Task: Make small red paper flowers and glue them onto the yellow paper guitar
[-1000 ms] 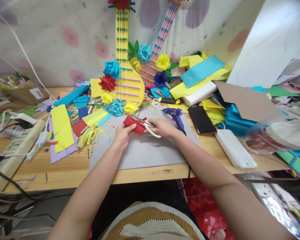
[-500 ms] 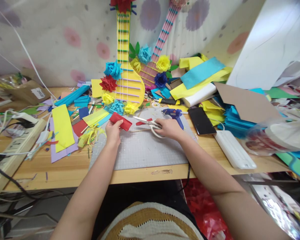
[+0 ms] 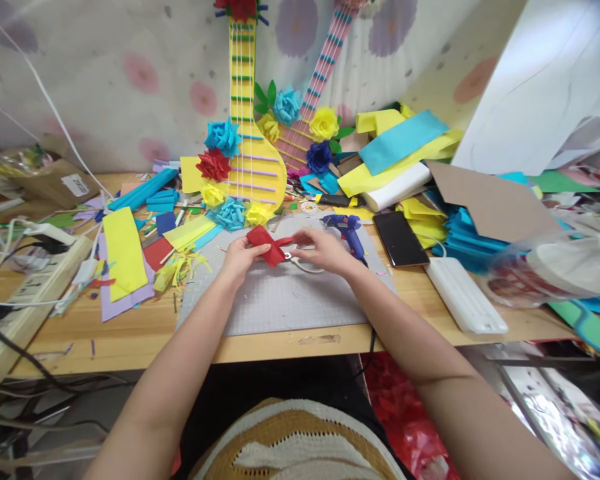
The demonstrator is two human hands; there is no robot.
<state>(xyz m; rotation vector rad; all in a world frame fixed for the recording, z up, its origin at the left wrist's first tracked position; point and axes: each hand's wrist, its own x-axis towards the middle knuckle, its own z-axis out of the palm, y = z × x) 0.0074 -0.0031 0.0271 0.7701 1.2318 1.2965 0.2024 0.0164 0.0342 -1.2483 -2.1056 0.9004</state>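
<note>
My left hand (image 3: pixel 239 260) is closed on a folded piece of red crepe paper (image 3: pixel 270 248), the thumb pressed on its face. My right hand (image 3: pixel 323 250) is just to the right, with thumb and index finger apart and pointing at the red paper. Below it are the scissors (image 3: pixel 309 268), with a pale handle loop and the pivot showing; the blades are hidden behind the red paper. Near my right fingertips a narrow red strip (image 3: pixel 284 241) shows, and I cannot tell whether they touch it. Both hands are above the grey cutting mat (image 3: pixel 280 307).
Behind the mat stands a yellow paper instrument (image 3: pixel 257 167) with paper flowers. A blue glue gun (image 3: pixel 347 230), black phone (image 3: pixel 400 239) and white power bank (image 3: pixel 465 293) are on the right. Yellow paper (image 3: pixel 125 253) and a power strip (image 3: pixel 35 307) are on the left.
My left hand has moved right with the red paper, which now covers the scissors' blades. My right hand has shifted slightly, its thumb and index finger now apart above the scissors' handles.
</note>
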